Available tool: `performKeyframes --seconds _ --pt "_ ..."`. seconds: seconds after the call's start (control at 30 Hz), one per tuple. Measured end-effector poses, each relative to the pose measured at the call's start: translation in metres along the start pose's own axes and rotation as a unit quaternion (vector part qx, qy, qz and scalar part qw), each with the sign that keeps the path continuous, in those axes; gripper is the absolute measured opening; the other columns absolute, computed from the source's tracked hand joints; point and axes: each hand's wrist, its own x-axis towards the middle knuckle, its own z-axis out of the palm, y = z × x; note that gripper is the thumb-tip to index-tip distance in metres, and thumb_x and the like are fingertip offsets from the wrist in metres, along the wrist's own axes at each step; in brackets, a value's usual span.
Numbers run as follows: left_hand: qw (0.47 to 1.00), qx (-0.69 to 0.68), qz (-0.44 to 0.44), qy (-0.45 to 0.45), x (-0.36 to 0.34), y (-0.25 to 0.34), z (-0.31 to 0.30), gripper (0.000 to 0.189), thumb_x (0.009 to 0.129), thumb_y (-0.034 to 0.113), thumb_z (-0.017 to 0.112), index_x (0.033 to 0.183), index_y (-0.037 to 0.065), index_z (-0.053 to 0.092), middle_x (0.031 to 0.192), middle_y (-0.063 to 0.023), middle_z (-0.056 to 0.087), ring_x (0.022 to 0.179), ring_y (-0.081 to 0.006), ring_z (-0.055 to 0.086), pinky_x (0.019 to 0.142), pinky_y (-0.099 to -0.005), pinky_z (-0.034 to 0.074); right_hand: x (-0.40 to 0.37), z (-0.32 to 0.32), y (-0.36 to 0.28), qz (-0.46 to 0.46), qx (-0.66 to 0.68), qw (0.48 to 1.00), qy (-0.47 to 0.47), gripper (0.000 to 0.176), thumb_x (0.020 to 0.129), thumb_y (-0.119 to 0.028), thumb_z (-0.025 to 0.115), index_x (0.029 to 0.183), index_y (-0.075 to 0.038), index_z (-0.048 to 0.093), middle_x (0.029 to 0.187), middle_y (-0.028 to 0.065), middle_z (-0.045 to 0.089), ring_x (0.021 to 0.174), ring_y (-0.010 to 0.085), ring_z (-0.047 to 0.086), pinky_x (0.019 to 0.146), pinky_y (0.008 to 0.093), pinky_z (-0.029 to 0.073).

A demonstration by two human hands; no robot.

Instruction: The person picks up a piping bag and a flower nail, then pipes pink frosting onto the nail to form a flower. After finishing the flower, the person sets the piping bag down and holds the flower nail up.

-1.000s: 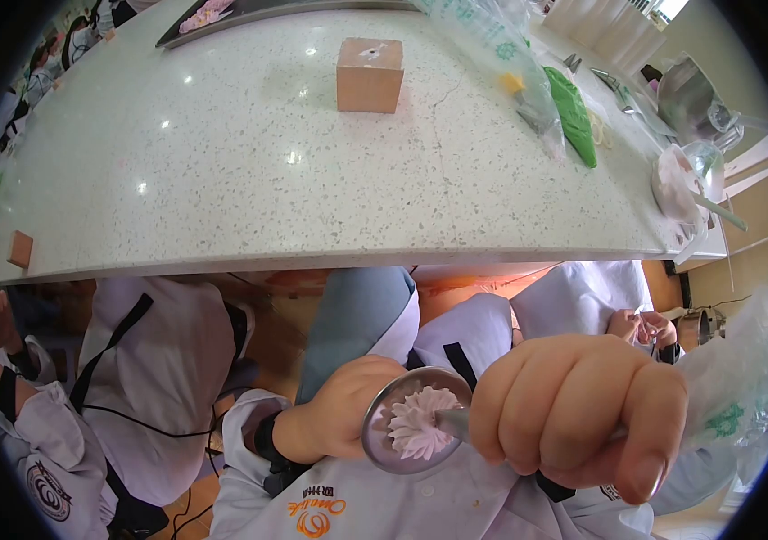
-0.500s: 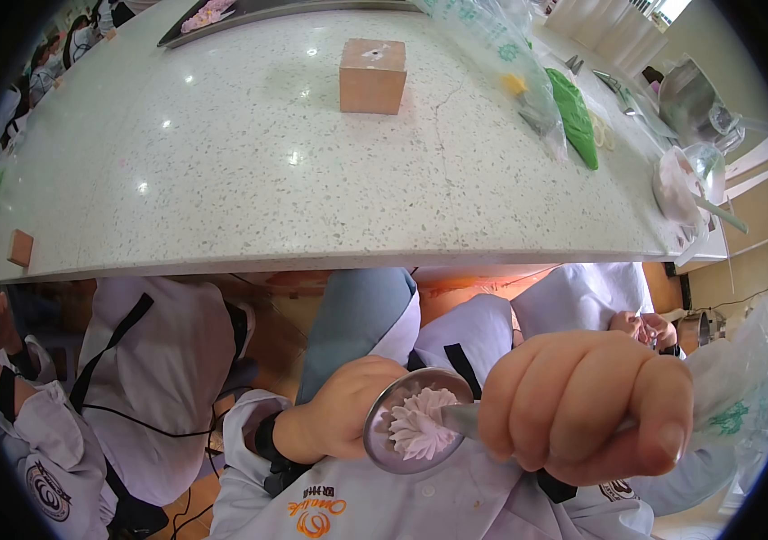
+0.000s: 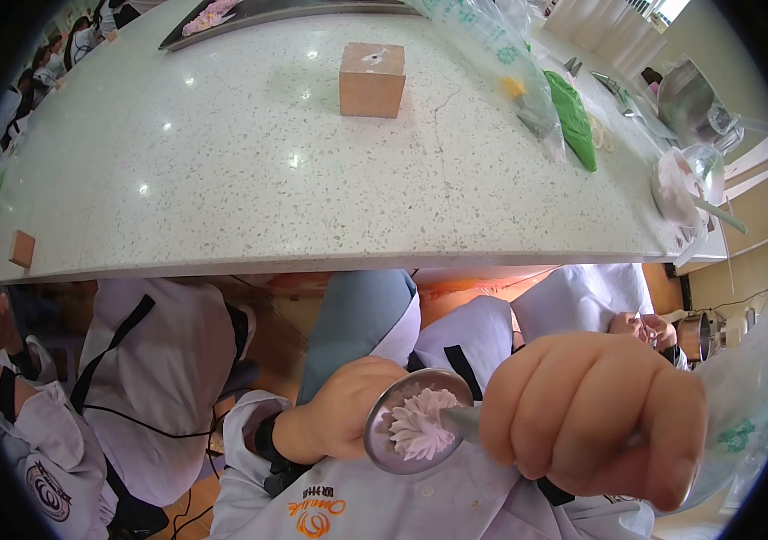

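A round metal flower nail (image 3: 379, 447) bears a pale pink cream flower (image 3: 423, 423) with ruffled petals. Behind its disc, my left hand (image 3: 348, 409) is closed; the disc hides the fingertips and the stem. My right hand (image 3: 596, 409) is wrapped round a piping bag whose metal tip (image 3: 463, 421) touches the right side of the flower. The clear bag (image 3: 744, 432) bulges out behind my right hand.
On the speckled counter (image 3: 267, 180) stands a wooden block (image 3: 372, 81). A dark tray (image 3: 267, 13) lies at the back, a green piping bag (image 3: 571, 120) and bowls (image 3: 675, 187) at the right. Seated people, one with a hand (image 3: 6, 324) at far left, are nearby.
My right hand has shifted slightly right and downward, its lower fingers turned a little. The flower nail and my left hand look almost unchanged.
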Motion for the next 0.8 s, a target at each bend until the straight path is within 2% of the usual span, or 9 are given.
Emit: performKeyframes --seconds 0.4,0.5,0.57,0.6,0.63,0.67,0.7,0.77,0.8 --pt "1.0 -0.011 0.014 0.006 0.003 0.001 0.0 0.046 0.062 0.025 0.061 0.096 0.0 0.044 0.09 -0.0155 0.05 0.075 -0.0307 0.05 0.065 -0.036 0.039 0.003 0.006 0.0 -0.008 -0.027 1.0 0.004 0.008 0.077 -0.02 0.05 0.079 -0.012 0.048 0.039 0.0021 0.034 0.03 0.0125 0.033 0.031 0.026 0.033" --pt "1.0 -0.011 -0.007 0.0 0.001 0.001 0.0 0.048 0.062 0.025 0.062 0.098 -0.001 0.044 0.092 -0.0155 0.05 0.077 -0.0305 0.05 0.066 -0.0358 0.039 0.007 -0.001 0.0 0.017 0.012 0.999 -0.044 0.007 0.077 -0.017 0.05 0.078 -0.01 0.048 0.039 0.0029 0.034 0.03 0.0131 0.034 0.032 0.0269 0.034" --pt "1.0 -0.011 -0.028 -0.007 -0.002 0.001 0.0 0.05 0.061 0.026 0.062 0.099 -0.001 0.043 0.093 -0.0154 0.049 0.078 -0.0303 0.05 0.068 -0.0356 0.039 0.013 -0.011 0.005 -0.038 0.098 0.973 -0.204 0.02 0.076 -0.025 0.051 0.085 -0.008 0.05 0.05 0.0009 0.038 0.04 0.0122 0.038 0.035 0.023 0.033" --pt "0.999 -0.011 -0.038 -0.01 -0.003 0.001 0.0 0.052 0.061 0.026 0.063 0.1 -0.002 0.043 0.093 -0.0154 0.049 0.078 -0.0303 0.05 0.069 -0.0355 0.039 0.011 -0.01 0.003 -0.038 0.098 0.973 -0.205 0.02 0.076 -0.025 0.051 0.085 -0.008 0.05 0.05 0.0009 0.038 0.04 0.0122 0.038 0.035 0.023 0.033" --pt "0.999 -0.01 -0.038 -0.01 -0.002 0.005 0.001 0.052 0.061 0.026 0.063 0.1 -0.002 0.043 0.093 -0.0154 0.049 0.078 -0.0303 0.05 0.069 -0.0355 0.039 0.006 -0.007 -0.001 -0.014 0.114 0.981 -0.155 0.013 0.076 -0.02 0.049 0.082 -0.008 0.049 0.045 0.0025 0.036 0.035 0.0128 0.037 0.033 0.0249 0.034" --pt "0.984 -0.129 -0.123 0.029 0.0 0.013 0.002 0.051 0.06 0.025 0.063 0.099 -0.002 0.043 0.094 -0.0154 0.049 0.08 -0.0299 0.05 0.07 -0.0355 0.039 0.003 -0.005 -0.003 0.01 0.129 0.986 -0.105 0.006 0.076 -0.015 0.048 0.078 -0.009 0.048 0.039 0.004 0.035 0.03 0.0135 0.035 0.031 0.0269 0.035" --pt "0.945 -0.246 -0.204 0.066 0.001 0.017 0.002 0.051 0.06 0.024 0.064 0.099 -0.002 0.044 0.095 -0.0154 0.049 0.081 -0.0296 0.05 0.071 -0.0356 0.038 0.002 -0.002 -0.004 0.01 0.13 0.986 -0.105 0.006 0.076 -0.015 0.048 0.078 -0.009 0.048 0.039 0.004 0.035 0.03 0.0135 0.035 0.031 0.0269 0.035" --pt "0.968 -0.181 -0.169 0.05 0.001 0.015 -0.002 0.051 0.06 0.024 0.064 0.098 -0.003 0.044 0.096 -0.0155 0.049 0.082 -0.0295 0.049 0.072 -0.0357 0.038 0.002 0.002 -0.005 -0.051 0.12 0.991 0.009 0.006 0.076 -0.014 0.047 0.076 -0.008 0.047 0.04 0.0048 0.036 0.031 0.0134 0.037 0.031 0.0259 0.036" --pt "0.984 -0.116 -0.132 0.033 0.0 0.013 -0.003 0.051 0.06 0.024 0.064 0.098 -0.003 0.044 0.096 -0.0156 0.048 0.082 -0.0294 0.049 0.072 -0.0358 0.038 0.002 0.001 -0.005 -0.05 0.12 0.991 0.01 0.006 0.076 -0.014 0.047 0.076 -0.008 0.047 0.04 0.0048 0.036 0.031 0.0134 0.037 0.031 0.0259 0.036"
